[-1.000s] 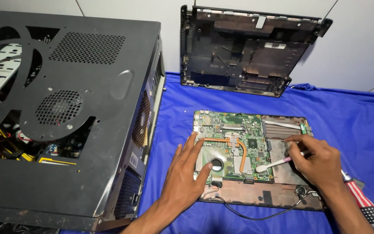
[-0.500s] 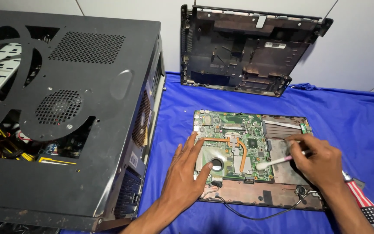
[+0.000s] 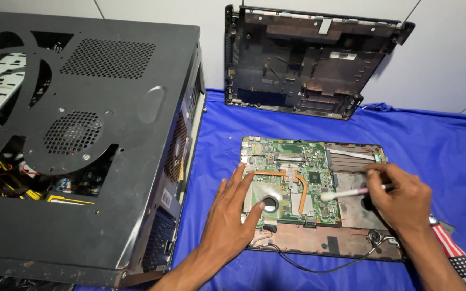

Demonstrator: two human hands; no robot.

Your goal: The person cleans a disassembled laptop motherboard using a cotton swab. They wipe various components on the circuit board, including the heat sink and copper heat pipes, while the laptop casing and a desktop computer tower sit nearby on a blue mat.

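Right hand closed around a small brush, pinched between thumb and fingertips at the pink handle. White bristle end now higher on the board than half a second ago, moved up from the lower edge of the green motherboard toward the area just right of the dark square chip. Judged as a sweeping stroke across the board, still in the middle of cleaning, not finished.

Left hand open and flat, holding nothing, pressed on the left corner of the board with fingers spread, same place as before, steadying the laptop base against the strokes.

From the brush grip: bristle tip out to the left, touching or almost touching the board, cannot tell which. Further left, a copper heat pipe curving down to the round fan opening. Below the grip, a dusty brown plastic frame with a thin black cable along the lower edge. Just behind the wrist, a screwdriver with red and white handle on the blue cloth. Far above, an empty laptop shell leaning on the wall. Far left, a black computer case lying on its side.
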